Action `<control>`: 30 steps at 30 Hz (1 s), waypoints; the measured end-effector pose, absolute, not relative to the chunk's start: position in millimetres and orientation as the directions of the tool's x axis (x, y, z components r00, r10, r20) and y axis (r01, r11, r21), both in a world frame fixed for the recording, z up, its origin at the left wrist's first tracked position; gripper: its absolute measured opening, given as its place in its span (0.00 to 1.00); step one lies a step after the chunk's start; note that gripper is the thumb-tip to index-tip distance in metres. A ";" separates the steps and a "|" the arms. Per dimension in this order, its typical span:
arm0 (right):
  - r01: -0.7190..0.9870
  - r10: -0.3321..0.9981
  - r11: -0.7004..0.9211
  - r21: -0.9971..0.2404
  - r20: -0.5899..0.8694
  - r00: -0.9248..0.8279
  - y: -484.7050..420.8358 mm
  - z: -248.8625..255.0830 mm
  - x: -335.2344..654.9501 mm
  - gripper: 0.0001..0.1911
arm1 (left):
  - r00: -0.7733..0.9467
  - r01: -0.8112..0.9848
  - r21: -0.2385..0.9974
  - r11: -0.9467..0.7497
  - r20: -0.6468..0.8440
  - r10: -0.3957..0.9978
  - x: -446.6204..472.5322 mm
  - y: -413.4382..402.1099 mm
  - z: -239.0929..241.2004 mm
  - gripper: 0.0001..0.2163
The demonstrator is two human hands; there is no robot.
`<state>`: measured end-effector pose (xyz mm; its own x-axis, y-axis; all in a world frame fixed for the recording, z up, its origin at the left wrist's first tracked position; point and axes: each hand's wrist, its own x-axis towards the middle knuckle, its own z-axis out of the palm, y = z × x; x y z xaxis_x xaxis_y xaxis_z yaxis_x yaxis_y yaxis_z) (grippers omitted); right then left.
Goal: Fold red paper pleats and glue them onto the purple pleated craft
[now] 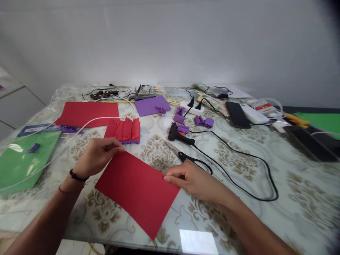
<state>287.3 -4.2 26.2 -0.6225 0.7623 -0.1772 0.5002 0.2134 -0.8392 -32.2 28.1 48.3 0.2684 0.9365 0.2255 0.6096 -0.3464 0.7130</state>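
Note:
A plain red sheet of paper is held up at a slant over the near part of the table. My left hand pinches its upper left corner between thumb and fingers. On the upper right edge, my right hand has a similar pinch. Just beyond the left hand lies a stack of folded red paper pieces, with purple showing underneath. Black-handled scissors lie partly behind the right hand, blades pointing left. Beyond them rests a black glue gun on its side, its cord looping to the right.
A larger red sheet and green sheets lie left, crossed by a white cable. Further back are a purple sheet, folded purple pieces and a white power strip. Phones and chargers crowd the right.

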 end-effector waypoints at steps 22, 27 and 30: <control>0.444 0.907 0.185 -0.877 -0.023 -0.421 -7.7 18.4 269.4 0.07 | 0.378 0.513 0.815 -0.268 0.065 0.923 14.7 6.8 26.7 0.11; 0.420 0.892 0.224 -0.880 0.012 -0.453 -12.8 15.7 262.5 0.05 | 0.514 0.470 0.807 -0.357 0.078 0.854 17.9 6.0 27.7 0.07; 0.408 0.882 0.248 -0.879 0.030 -0.471 -17.2 13.1 255.7 0.06 | 0.576 0.476 0.778 -0.409 0.076 0.814 22.8 2.9 23.1 0.06</control>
